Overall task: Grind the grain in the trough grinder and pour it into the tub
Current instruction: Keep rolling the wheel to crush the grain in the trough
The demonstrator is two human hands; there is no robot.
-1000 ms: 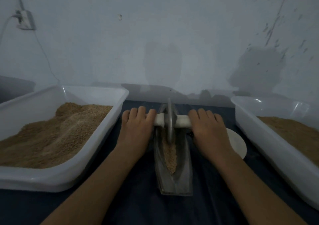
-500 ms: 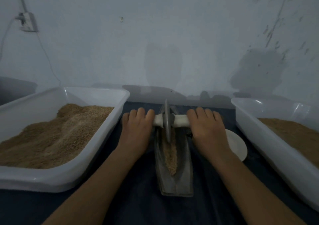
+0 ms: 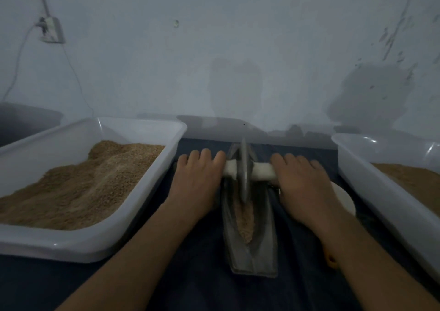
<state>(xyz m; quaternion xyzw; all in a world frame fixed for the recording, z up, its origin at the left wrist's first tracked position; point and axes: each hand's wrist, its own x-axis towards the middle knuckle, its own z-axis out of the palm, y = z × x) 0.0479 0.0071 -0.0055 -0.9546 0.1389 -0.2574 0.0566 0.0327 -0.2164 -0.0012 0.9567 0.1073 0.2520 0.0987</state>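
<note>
Hands sit flat on the white axle (image 3: 247, 170), the left hand (image 3: 194, 184) and the right hand (image 3: 301, 186) each pressing down with fingers laid forward over its ends rather than wrapped tight, on either side of the metal wheel (image 3: 243, 167), which stands upright in the far half of the trough grinder (image 3: 250, 246). Grain (image 3: 245, 220) lies heaped along the groove just behind the wheel, so uneven pressure could tip the disc against the wall and throw kernels onto the dark surface (image 3: 202, 282). With palms only resting, a hard stroke could let the axle slip away, or shove the narrow trough askew toward the left tub (image 3: 142, 220) or the right tub (image 3: 371, 191).
</note>
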